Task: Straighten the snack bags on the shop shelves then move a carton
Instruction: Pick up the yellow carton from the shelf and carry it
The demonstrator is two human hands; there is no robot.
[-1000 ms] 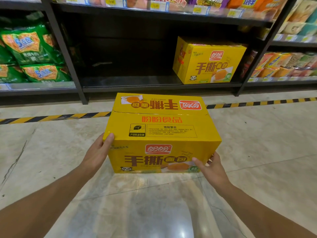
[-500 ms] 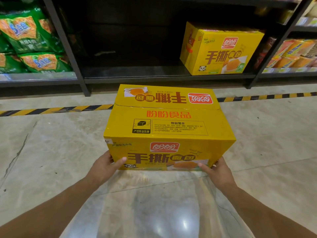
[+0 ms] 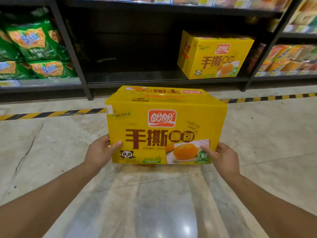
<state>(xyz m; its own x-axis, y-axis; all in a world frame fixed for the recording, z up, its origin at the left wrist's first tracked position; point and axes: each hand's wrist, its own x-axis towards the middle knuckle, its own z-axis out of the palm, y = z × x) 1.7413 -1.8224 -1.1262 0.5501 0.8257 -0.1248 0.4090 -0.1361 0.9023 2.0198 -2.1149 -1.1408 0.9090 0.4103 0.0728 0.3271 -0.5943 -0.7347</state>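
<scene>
The left hand [image 3: 100, 152] and right hand [image 3: 223, 159] grip the lower corners of the yellow bread carton [image 3: 164, 127] at frame centre, thumbs on its front. Held so low, it could topple forward and drop.

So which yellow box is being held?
The near yellow box, over the floor: the left hand and right hand grip its lower corners. The other yellow box sits untouched on the dark shelf behind.

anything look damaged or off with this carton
Nothing serious. The carton, gripped by the left hand and right hand, looks undented; only a pale scuffed patch marks its upper left corner. A dark crack crosses the floor tile at left.
</scene>
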